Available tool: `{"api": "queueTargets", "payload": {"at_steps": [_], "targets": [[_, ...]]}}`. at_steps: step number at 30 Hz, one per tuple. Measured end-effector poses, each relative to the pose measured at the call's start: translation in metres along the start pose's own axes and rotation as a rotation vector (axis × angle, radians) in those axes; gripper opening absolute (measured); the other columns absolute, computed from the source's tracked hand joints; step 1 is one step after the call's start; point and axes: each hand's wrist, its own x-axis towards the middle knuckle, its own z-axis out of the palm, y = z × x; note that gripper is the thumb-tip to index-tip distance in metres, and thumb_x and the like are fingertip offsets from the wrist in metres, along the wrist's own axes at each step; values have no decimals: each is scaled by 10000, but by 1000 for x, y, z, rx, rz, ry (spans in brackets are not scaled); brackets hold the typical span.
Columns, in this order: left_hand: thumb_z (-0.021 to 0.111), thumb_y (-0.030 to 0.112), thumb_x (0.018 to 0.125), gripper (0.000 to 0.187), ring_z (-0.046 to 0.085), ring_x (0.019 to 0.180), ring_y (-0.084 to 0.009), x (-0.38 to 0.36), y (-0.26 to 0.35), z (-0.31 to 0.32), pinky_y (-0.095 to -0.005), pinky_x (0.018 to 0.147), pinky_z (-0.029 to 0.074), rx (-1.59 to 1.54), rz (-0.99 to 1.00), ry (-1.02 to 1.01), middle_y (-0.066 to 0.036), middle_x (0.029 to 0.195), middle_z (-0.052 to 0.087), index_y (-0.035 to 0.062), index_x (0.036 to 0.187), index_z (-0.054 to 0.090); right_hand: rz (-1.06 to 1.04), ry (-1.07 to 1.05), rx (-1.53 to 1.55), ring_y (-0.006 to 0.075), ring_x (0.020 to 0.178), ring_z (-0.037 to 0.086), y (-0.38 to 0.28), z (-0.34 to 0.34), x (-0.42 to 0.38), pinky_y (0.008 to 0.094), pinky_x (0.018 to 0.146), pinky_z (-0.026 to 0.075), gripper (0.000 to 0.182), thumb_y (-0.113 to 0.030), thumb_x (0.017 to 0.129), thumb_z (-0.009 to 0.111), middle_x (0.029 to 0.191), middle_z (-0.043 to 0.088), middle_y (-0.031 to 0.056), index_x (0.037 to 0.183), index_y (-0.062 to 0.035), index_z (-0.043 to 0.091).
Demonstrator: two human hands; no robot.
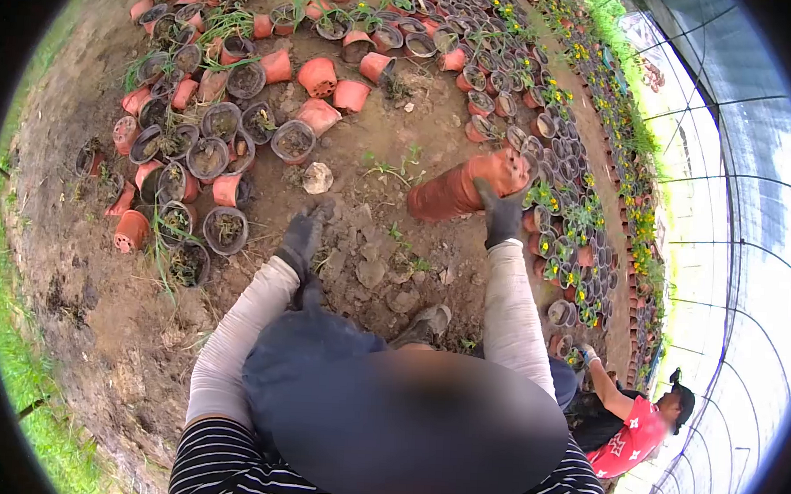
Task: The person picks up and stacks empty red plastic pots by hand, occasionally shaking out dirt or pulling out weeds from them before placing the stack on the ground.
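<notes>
My right hand, in a dark glove, grips the end of a stack of nested reddish-brown plastic plant pots. The stack lies sideways just above the soil, with the pot bottom at the right end showing drain holes. My left hand, gloved too, is held low over the ground with its fingers stretched out and holds nothing. Just beyond its fingertips is a pale round clod. A soil-filled black-rimmed pot stands to the left of this hand.
Upright and toppled pots crowd the left and the far side. Rows of pots with yellow flowers run along the right. A co-worker in a red shirt reaches toward pots at lower right. My shoe rests on bare soil.
</notes>
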Motion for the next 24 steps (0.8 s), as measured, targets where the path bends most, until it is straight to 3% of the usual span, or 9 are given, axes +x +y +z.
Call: {"api": "queueTargets", "payload": {"at_steps": [2,5,6,8,11,15,17,21,24], "targets": [[502,177,855,355,533,1002,-237,11,-14,-9,-314,843,431,67,69,-22,-101,1099,554,91,1199,498,94,-38,-53,257,1191,395,5,-1,-14,349,1001,313,1045,-264,588,819,1311,381,172,1347,41,169],[577,210,771,435,481,1051,-339,34,-38,-48,-428,900,382,992,600,123,-158,1141,529,103,1186,508,188,-140,80,236,1166,416,3,8,-26,344,979,335,960,-217,648,784,1291,403,156,1347,37,175],[569,252,788,447,473,1074,-321,36,-33,-67,-412,913,376,1143,573,251,-156,1176,506,87,1197,495,261,-173,285,230,1157,422,-4,8,-28,343,968,343,920,-199,676,766,1284,410,147,1350,29,181],[553,337,824,492,459,1121,-285,53,-19,-97,-382,939,364,1425,534,490,-152,1247,460,55,1218,468,57,-27,260,220,1201,381,2,7,-43,334,996,323,692,-163,813,631,1306,380,161,1345,13,226],[583,368,743,541,439,1105,-360,28,25,-118,-503,955,292,1398,603,923,-176,1154,515,103,1206,492,307,-42,300,198,1198,381,-23,-2,-84,318,987,331,602,-174,865,560,1326,365,141,1348,2,246],[555,323,771,333,530,993,-343,41,16,-164,-463,857,392,1491,227,866,-179,971,597,83,1000,591,598,-377,186,169,1075,496,33,4,-156,296,916,391,418,-206,880,543,1192,525,102,1231,7,463],[537,300,787,262,574,916,-335,33,32,-167,-439,790,440,1404,152,698,-179,902,617,70,881,618,504,-511,66,155,1002,532,-11,14,-154,283,869,416,386,-219,877,551,1128,564,95,1188,6,506],[502,222,815,193,586,777,-332,32,-3,-162,-447,660,451,1272,340,655,-161,848,617,62,785,606,469,-655,135,151,928,566,-13,51,-154,276,815,447,406,-268,885,540,1102,577,104,1184,5,504],[460,124,856,177,553,725,-308,24,-24,-115,-427,611,448,1379,923,489,-122,890,604,86,949,606,768,-649,374,166,971,563,-56,86,-138,291,822,454,443,-329,904,490,1107,569,109,1217,-16,469]]}}
